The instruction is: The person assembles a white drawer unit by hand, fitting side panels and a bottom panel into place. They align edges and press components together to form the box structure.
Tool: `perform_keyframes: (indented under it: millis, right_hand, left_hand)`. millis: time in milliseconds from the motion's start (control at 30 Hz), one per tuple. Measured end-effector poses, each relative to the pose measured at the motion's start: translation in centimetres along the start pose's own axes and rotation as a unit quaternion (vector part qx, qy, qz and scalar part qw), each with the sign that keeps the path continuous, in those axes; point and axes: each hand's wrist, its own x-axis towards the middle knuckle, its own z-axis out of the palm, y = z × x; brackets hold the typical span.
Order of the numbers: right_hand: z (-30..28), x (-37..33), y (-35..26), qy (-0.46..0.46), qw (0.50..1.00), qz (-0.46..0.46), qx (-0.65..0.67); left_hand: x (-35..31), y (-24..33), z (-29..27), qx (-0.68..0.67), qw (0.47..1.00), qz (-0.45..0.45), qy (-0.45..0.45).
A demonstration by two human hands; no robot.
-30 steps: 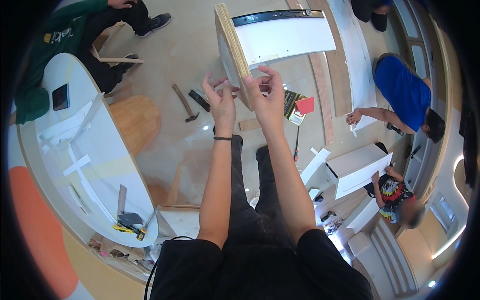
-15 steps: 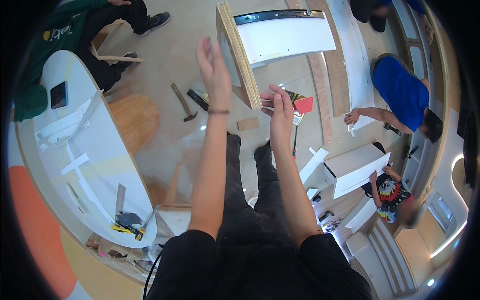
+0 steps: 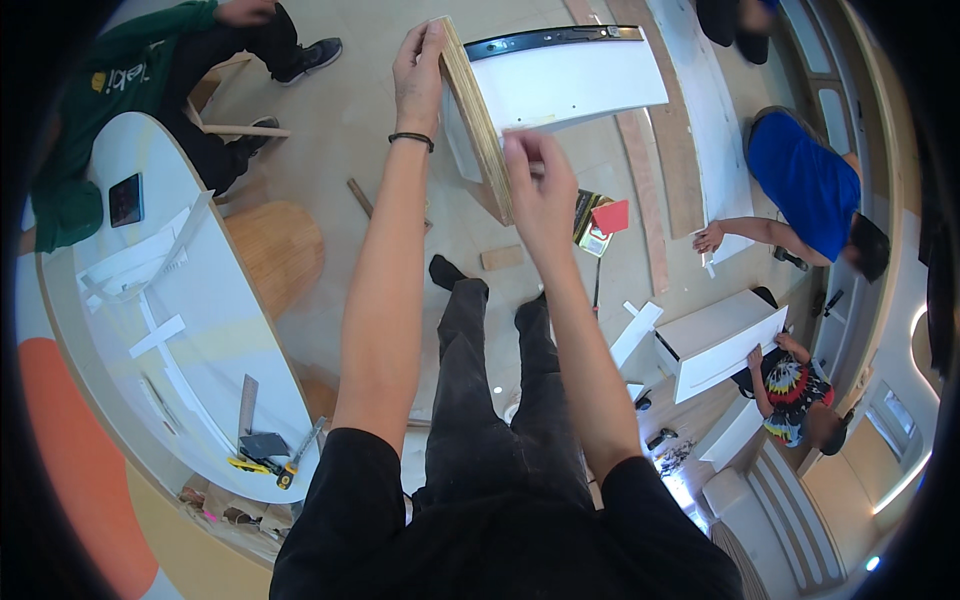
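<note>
A white drawer (image 3: pixel 560 88) with a black metal slide rail (image 3: pixel 560 38) along its edge stands in front of me. Its front panel (image 3: pixel 476 125) shows a raw plywood edge. My left hand (image 3: pixel 418 75) is closed around the panel's far left corner, fingertips at the edge. Close to the panel's inner side is my right hand (image 3: pixel 543 185), fingers curled toward the thumb in a pinch. Whatever it may hold is too small to make out. A wood block (image 3: pixel 502 258) lies on the floor below the drawer.
At left, a rounded white table (image 3: pixel 215 330) bears a phone (image 3: pixel 126 200) and cutting tools (image 3: pixel 265 462). Long boards (image 3: pixel 672 130) and a red piece (image 3: pixel 610 217) lie at right. A person in blue (image 3: pixel 805 175) and another in a patterned shirt (image 3: pixel 795 395) work there. Someone in green (image 3: pixel 140 70) sits at left.
My left hand has moved up and left, and now grips the panel's far corner. My right hand has risen along the panel and its fingers have curled in.
</note>
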Motion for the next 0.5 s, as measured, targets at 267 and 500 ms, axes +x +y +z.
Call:
perform_keyframes:
  millis: [267,500]
  right_hand:
    - [3.3,12.7,-3.1,-0.181,0.919,-0.248,-0.246]
    - [3.0,13.8,-3.4,-0.215,0.887,-0.251,-0.324]
  left_hand:
    - [-0.8,0.5,0.4,-0.005,1.0,-0.004,0.018]
    - [-0.5,0.5,-0.3,0.054,0.998,0.005,0.01]
